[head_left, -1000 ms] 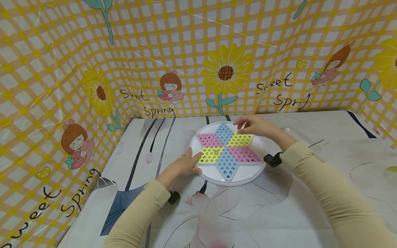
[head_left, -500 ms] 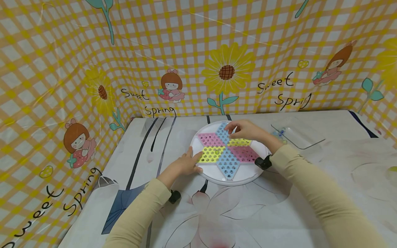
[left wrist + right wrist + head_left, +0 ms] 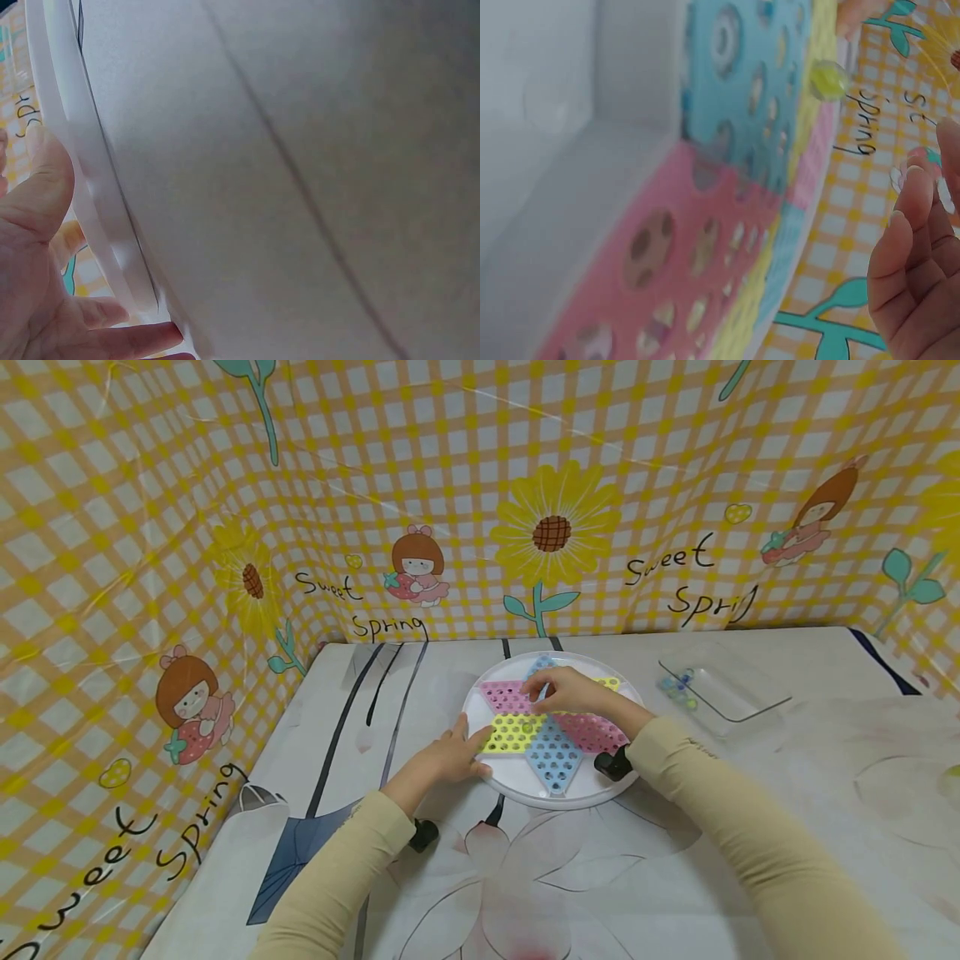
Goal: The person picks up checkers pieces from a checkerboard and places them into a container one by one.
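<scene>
A round white Chinese checkers board [image 3: 498, 777] lies on the table, its star of pink, blue and yellow triangles full of holes. One yellow-green marble [image 3: 829, 80] sits on the near-left yellow triangle. My left hand [image 3: 447, 755] rests at the board's left edge, fingers spread; the left wrist view shows its thumb beside the white rim [image 3: 94, 195]. Over the middle of the board, above the pink and blue triangles, hovers my right hand [image 3: 570, 690], thumb and fingertips brought close together. Whether something small sits between them, I cannot tell.
A clear tray [image 3: 765, 708] with several blue and green-yellow marbles [image 3: 681, 687] stands right of the board. The white floral tablecloth [image 3: 555, 885] covers the table. A yellow checked cloth [image 3: 465, 460] with printed sunflowers hangs behind and at the sides.
My right hand has moved left and nearer, from the board's back-right edge to over its middle, uncovering the tray of marbles. My left hand has stayed at the board's left edge.
</scene>
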Demonstrator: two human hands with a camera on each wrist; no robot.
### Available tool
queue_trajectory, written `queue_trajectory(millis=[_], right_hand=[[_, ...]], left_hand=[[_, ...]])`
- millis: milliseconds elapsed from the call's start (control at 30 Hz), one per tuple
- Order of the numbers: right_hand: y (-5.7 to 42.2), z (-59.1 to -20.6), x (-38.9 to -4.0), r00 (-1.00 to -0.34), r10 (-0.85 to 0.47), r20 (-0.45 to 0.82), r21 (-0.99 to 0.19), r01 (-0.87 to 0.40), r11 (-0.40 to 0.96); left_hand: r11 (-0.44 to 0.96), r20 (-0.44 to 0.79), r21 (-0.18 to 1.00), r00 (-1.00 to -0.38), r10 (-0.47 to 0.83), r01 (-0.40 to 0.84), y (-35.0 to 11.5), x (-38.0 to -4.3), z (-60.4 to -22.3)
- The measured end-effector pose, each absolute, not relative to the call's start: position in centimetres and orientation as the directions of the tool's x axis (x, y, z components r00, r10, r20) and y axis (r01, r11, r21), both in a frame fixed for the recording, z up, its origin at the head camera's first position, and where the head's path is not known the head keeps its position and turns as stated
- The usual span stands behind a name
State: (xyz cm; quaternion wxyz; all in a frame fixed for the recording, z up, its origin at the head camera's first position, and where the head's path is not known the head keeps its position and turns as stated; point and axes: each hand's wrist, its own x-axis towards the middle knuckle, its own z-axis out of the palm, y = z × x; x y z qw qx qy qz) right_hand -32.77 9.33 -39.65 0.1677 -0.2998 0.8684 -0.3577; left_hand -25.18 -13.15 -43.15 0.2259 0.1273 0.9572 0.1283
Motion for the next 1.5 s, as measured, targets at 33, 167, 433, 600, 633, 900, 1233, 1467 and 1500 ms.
queue_trajectory(millis=[33,167,433,600,633,900,1233,1467,1500], right_hand=[[9.1,-39.8,-32.8,-0.761,-0.643,-0.085,-0.718,-0.400,0.569],[8.4,-40.3,-33.0,-0.741,-0.664,-0.103,-0.693,-0.425,0.582],[7.6,-41.4,-33.1,-0.692,-0.706,-0.151,-0.624,-0.487,0.611],[7.4,-41.8,-33.1,-0.681,-0.699,-0.220,-0.616,-0.458,0.641],[7.4,-41.9,-33.1,-0.679,-0.695,-0.234,-0.618,-0.448,0.646],[7.4,-41.9,-33.1,-0.675,-0.693,-0.254,-0.625,-0.433,0.650],[8.0,-41.4,-32.7,-0.658,-0.724,-0.208,-0.614,-0.488,0.621],[8.6,-40.6,-32.3,-0.677,-0.707,-0.202,-0.613,-0.476,0.631],[8.7,-40.5,-32.3,-0.675,-0.712,-0.195,-0.614,-0.482,0.625]], left_hand=[[0.935,-0.401,0.301,-0.865,0.302,0.187,-13.1,-25.2,-43.1],[0.936,-0.398,0.294,-0.866,0.304,0.194,-13.1,-25.2,-43.0],[0.936,-0.396,0.296,-0.868,0.301,0.190,-13.0,-25.1,-42.9],[0.935,-0.396,0.299,-0.866,0.303,0.191,-13.1,-25.1,-43.0],[0.934,-0.395,0.299,-0.867,0.305,0.193,-13.1,-25.1,-43.0],[0.935,-0.394,0.298,-0.867,0.304,0.193,-13.1,-25.2,-43.1],[0.936,-0.389,0.279,-0.866,0.314,0.214,-13.2,-25.3,-43.3],[0.935,-0.386,0.279,-0.865,0.320,0.221,-13.1,-25.3,-43.3],[0.934,-0.386,0.279,-0.865,0.321,0.222,-13.1,-25.3,-43.2]])
